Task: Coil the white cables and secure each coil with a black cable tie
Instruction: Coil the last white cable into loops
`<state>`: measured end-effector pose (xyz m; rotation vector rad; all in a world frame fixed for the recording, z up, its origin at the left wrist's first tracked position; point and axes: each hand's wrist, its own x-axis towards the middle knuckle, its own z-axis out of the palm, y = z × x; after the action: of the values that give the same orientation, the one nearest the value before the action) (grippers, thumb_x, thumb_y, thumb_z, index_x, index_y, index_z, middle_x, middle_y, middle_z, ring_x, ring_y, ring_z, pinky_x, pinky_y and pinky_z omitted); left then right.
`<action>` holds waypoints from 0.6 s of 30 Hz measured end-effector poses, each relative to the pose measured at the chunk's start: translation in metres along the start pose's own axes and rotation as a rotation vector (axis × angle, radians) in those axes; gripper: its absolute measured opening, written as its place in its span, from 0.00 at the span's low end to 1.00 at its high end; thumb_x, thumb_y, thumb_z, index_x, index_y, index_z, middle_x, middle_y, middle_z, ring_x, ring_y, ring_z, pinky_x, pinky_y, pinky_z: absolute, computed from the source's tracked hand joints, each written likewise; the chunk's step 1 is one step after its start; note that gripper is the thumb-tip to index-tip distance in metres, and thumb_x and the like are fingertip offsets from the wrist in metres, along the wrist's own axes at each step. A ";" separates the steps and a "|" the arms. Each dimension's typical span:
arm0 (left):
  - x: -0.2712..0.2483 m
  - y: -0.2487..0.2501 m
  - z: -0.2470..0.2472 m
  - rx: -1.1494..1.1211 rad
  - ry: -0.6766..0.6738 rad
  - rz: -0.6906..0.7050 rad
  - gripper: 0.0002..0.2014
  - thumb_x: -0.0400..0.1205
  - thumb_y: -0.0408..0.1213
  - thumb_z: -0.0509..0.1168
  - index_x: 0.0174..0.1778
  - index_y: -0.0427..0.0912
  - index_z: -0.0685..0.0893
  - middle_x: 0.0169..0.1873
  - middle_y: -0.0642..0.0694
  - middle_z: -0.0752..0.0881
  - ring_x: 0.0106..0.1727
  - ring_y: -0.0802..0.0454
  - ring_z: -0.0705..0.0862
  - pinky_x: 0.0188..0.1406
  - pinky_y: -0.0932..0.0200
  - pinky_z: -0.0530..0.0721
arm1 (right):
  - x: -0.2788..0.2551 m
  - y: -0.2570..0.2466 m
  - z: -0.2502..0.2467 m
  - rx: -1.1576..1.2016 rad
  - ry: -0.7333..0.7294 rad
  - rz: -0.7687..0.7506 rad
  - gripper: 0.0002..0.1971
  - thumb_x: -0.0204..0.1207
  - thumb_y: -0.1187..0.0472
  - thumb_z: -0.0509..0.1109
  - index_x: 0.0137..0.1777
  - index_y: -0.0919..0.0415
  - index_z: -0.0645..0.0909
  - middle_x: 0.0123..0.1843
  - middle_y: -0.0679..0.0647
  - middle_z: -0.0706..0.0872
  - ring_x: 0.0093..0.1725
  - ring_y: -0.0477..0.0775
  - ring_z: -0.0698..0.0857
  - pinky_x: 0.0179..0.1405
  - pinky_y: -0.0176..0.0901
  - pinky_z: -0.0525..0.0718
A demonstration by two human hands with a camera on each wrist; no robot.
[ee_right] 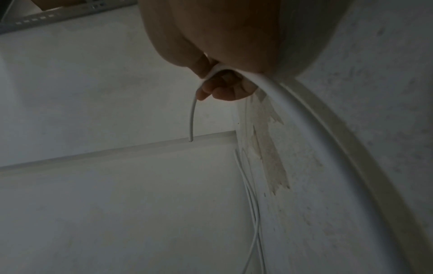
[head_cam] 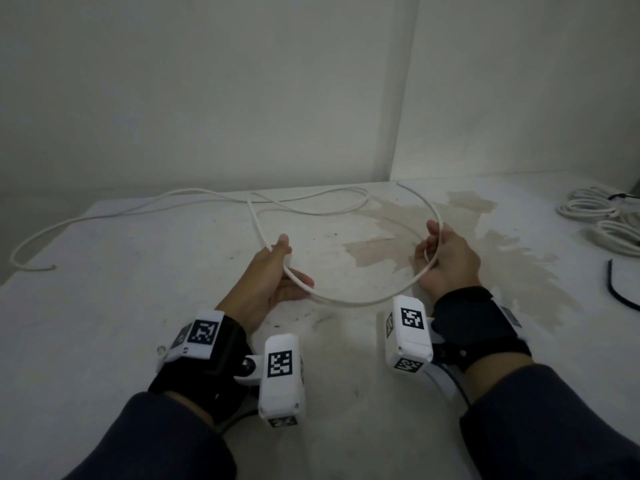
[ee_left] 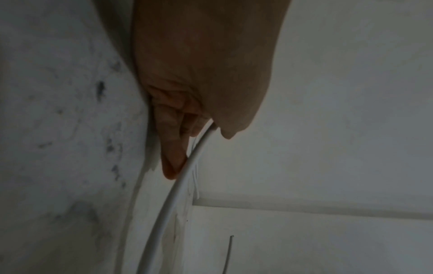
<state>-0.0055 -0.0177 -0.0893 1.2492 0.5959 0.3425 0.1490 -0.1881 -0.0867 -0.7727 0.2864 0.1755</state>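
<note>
A long white cable [head_cam: 346, 301] snakes over the white table [head_cam: 121, 341]. Both hands hold it, and a U-shaped bow sags toward me between them. My left hand [head_cam: 290, 263] pinches the cable between thumb and fingers; the left wrist view shows the cable [ee_left: 178, 185] running out from under the thumb of that hand [ee_left: 199, 153]. My right hand [head_cam: 429, 240] curls its fingers round the cable near one end, and the short free end [ee_right: 191, 139] sticks out beyond that hand [ee_right: 211, 87]. The far end [head_cam: 52, 267] lies at the table's left edge.
Several coiled white cables [head_cam: 595, 211] lie at the right edge of the table. A black cable tie [head_cam: 620, 292] lies loose in front of them. A brownish stain [head_cam: 381, 244] marks the tabletop between the hands. Walls close off the back and right.
</note>
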 end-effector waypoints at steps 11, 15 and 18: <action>-0.017 0.001 -0.004 -0.106 -0.245 0.004 0.03 0.81 0.26 0.64 0.44 0.32 0.83 0.40 0.37 0.89 0.36 0.53 0.90 0.40 0.66 0.89 | -0.001 -0.005 -0.005 0.060 0.096 -0.010 0.16 0.83 0.69 0.55 0.63 0.59 0.82 0.40 0.53 0.78 0.28 0.47 0.69 0.23 0.35 0.73; -0.010 0.002 0.005 -0.279 0.076 0.220 0.07 0.82 0.35 0.67 0.41 0.37 0.85 0.35 0.45 0.87 0.37 0.56 0.86 0.43 0.67 0.86 | -0.008 -0.008 -0.002 -0.035 -0.096 0.106 0.04 0.81 0.66 0.63 0.44 0.62 0.75 0.32 0.53 0.75 0.18 0.45 0.68 0.16 0.32 0.70; -0.009 0.005 0.019 -0.400 0.165 0.245 0.10 0.86 0.40 0.62 0.43 0.40 0.83 0.37 0.45 0.82 0.39 0.52 0.84 0.48 0.58 0.88 | -0.017 -0.013 0.000 -0.288 -0.301 0.175 0.01 0.78 0.65 0.64 0.45 0.62 0.77 0.31 0.55 0.75 0.16 0.45 0.67 0.15 0.32 0.68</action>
<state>-0.0008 -0.0363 -0.0789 0.9124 0.4842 0.7383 0.1360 -0.1978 -0.0727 -0.9921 0.0411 0.5016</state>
